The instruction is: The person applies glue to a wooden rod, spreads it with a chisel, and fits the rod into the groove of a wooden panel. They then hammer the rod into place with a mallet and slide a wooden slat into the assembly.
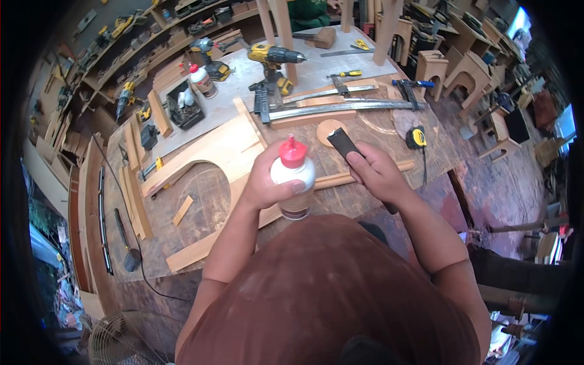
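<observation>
Head view: both hands full, close together over the surface (210,204). White bottle with red cap (298,172) in my left hand (265,181), fingers wrapped round its side, thumb across the front. Stands roughly upright, cap uppermost, base toward my shirt.

Right hand (377,172), just right of the bottle, closed on a dark flat bar (344,145). Bar's long axis slants: pale-edged end forward and leftward, other end back past my wrist. That forward end sits right of the bottle's cap and slightly farther from me. Clear gap, no contact. Bar can't be identified for certain.

Nearest hand to bottle: left, already on it. Right is nearer the tape measure (417,138), well right of the bottle. Wooden disc (326,129) lies beyond and right of the bottle; curved-cut board (213,143), left of it.
</observation>
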A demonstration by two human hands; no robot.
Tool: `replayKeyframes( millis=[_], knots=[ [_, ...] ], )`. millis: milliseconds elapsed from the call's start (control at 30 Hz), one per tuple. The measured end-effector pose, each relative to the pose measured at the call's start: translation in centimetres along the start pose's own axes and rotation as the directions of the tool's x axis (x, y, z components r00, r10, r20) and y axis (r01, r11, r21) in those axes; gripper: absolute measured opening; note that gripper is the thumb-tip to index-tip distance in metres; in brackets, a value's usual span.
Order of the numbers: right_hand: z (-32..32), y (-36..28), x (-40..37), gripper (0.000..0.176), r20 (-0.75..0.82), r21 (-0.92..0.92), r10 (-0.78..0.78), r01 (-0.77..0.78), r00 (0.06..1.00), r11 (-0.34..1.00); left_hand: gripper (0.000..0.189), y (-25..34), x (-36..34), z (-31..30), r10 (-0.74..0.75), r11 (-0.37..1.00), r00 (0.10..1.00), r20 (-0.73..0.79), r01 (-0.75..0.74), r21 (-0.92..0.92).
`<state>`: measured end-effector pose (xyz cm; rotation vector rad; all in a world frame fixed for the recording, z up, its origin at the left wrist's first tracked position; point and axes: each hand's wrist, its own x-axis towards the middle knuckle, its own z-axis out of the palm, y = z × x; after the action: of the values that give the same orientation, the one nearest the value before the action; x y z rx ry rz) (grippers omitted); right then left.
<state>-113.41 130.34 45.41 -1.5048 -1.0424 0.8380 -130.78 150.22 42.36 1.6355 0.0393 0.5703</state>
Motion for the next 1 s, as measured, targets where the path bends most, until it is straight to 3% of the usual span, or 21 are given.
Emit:
replayKeyframes(
  millis=[67,167,233,367,433,533,667,733,767,833,933,1000],
  knots=[
    [-1.7,2.8,-0.3,0.030,-0.065,-0.087,0.045,-0.050,0.997,0.995,0.069,-1.4,-0.9,-1.4,-0.051,0.999,0.995,0.083,0.052,0.002],
    [-5.6,9.5,-3.4,0.034,-0.237,-0.220,0.080,-0.134,0.968,0.966,0.073,-1.7,-2.9,-2.0,-0.084,0.996,0.996,0.033,0.085,-0.030],
    [-8.5,14.9,-7.0,0.040,-0.349,-0.089,0.349,-0.401,0.870,0.912,0.076,-2.3,-4.1,-2.7,-0.097,0.994,0.995,-0.024,0.096,-0.043],
    [-11.3,22.8,-15.3,0.043,-0.479,-0.044,0.432,-0.512,0.764,0.858,0.077,-3.3,-6.2,-3.3,-0.182,0.962,0.967,-0.176,0.139,-0.234],
    [-11.3,24.5,-17.7,0.045,-0.408,0.227,0.685,-0.660,0.604,0.717,0.077,-3.4,-6.0,-3.3,-0.203,0.956,0.969,-0.139,0.165,-0.244],
    [-11.1,27.9,-18.6,0.045,-0.452,0.153,0.623,-0.633,0.639,0.759,0.078,-3.1,-5.1,-2.7,-0.233,0.952,0.968,-0.092,0.208,-0.223],
    [-11.1,29.3,-18.6,0.045,-0.430,0.261,0.662,-0.617,0.614,0.742,0.081,-2.6,-3.3,-2.0,-0.198,0.971,0.980,0.001,0.196,-0.137],
    [-11.6,30.4,-19.1,0.044,-0.450,0.052,0.627,-0.683,0.635,0.729,0.081,-2.3,-2.8,-1.7,-0.174,0.975,0.985,0.016,0.175,-0.138],
    [-11.2,30.7,-19.5,0.044,-0.451,0.064,0.631,-0.681,0.632,0.729,0.081,-2.3,-2.9,-1.9,-0.178,0.975,0.984,0.026,0.180,-0.132],
    [-11.4,31.1,-20.0,0.040,-0.570,-0.299,0.462,-0.696,0.679,0.653,0.080,-2.6,-2.8,-2.1,-0.194,0.974,0.981,0.029,0.196,-0.115],
    [-9.7,30.0,-18.4,0.034,-0.705,-0.322,0.374,-0.742,0.603,0.588,0.080,-2.5,-2.9,-1.8,-0.220,0.966,0.975,0.020,0.221,-0.133],
    [-7.9,29.2,-16.6,0.030,-0.694,-0.297,0.450,-0.793,0.562,0.532,0.079,-2.7,-3.1,-1.7,-0.222,0.966,0.975,0.022,0.223,-0.130]
  ],
)
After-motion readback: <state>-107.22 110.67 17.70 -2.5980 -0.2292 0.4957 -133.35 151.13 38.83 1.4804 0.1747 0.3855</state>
